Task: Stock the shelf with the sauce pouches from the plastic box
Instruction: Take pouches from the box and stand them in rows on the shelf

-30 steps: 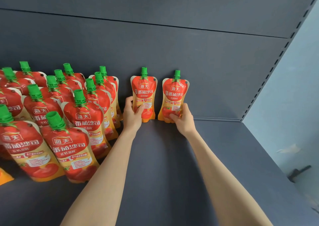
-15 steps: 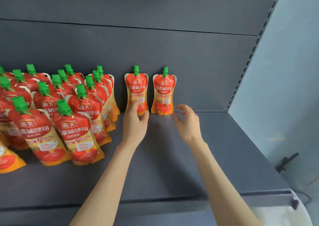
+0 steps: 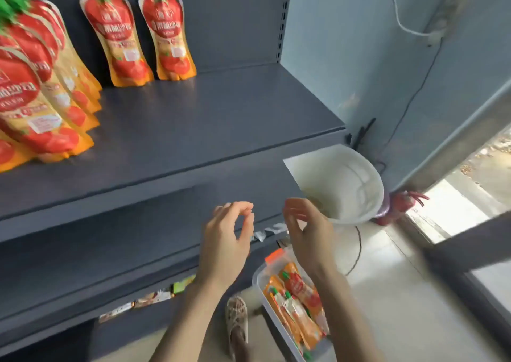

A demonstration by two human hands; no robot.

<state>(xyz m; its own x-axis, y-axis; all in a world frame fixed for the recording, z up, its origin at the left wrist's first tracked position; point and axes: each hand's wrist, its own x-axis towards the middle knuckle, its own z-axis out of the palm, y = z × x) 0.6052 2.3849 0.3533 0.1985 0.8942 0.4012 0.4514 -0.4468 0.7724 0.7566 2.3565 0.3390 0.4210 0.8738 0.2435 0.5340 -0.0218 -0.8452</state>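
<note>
Left grip (image 3: 225,240) and right grip (image 3: 307,229) hang loosely spread, empty, above the plastic box (image 3: 258,281) of sauce pouches (image 3: 297,301) near the shelf (image 3: 193,118)

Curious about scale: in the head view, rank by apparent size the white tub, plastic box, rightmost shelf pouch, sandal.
1. White tub and plastic box: alike, box partly hidden by the right arm, so unranked.
2. Rightmost shelf pouch.
3. Sandal.

The left hand (image 3: 226,240) and the right hand (image 3: 309,231) hang side by side, apart, fingers loosely curled, holding nothing. Directly below the right hand sits the plastic box (image 3: 259,280) with sauce pouches (image 3: 300,288) lying inside. Above and left of the left hand, two standing pouches (image 3: 123,38) rest on the shelf (image 3: 221,118).
</note>
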